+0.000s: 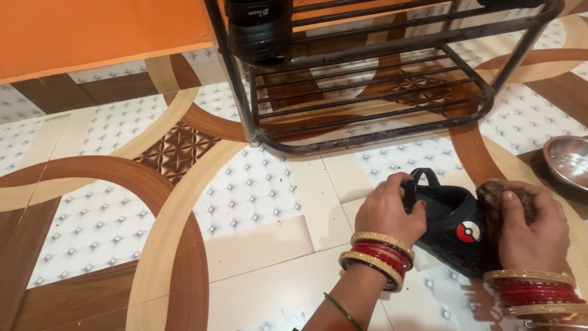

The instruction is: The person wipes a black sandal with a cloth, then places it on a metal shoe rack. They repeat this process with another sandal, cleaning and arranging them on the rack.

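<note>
— What is she busy with down there, at the lower right of the frame?

— A small black clog (456,230) with a round red-and-white badge on its side; it sits low over the patterned floor tiles (245,190), just right of centre; whether it rests on them or is lifted a little, I cannot tell.

— And the hands?

— The left hand (389,214) is curled round the heel end, fingers closed on the rim beside the strap; the right hand (530,236) is bunched about a brown scrubbing wad (499,199), pressing it against the toe end; both wrists carry gold and red bangles.

— So which step is this?

— Scrubbing the upper, I judge; the wad touches the shoe near the toe, and the tile under the hands at the bottom right looks wet.

— What does the next stroke call for?

— As I read it, a firm hold at the heel so the clog does not twist, and the wad drawn across the side with the badge; the sole faces away, so turning it over would be needed to reach that.

— Anything else about?

— A black metal shoe rack (367,79) stands in the upper middle, well apart from the hands; a dark shoe (257,27) sits on its upper left shelf; a steel bowl (569,159) shows at the right edge, near the right hand; an orange wall (92,30) fills the upper left.
</note>
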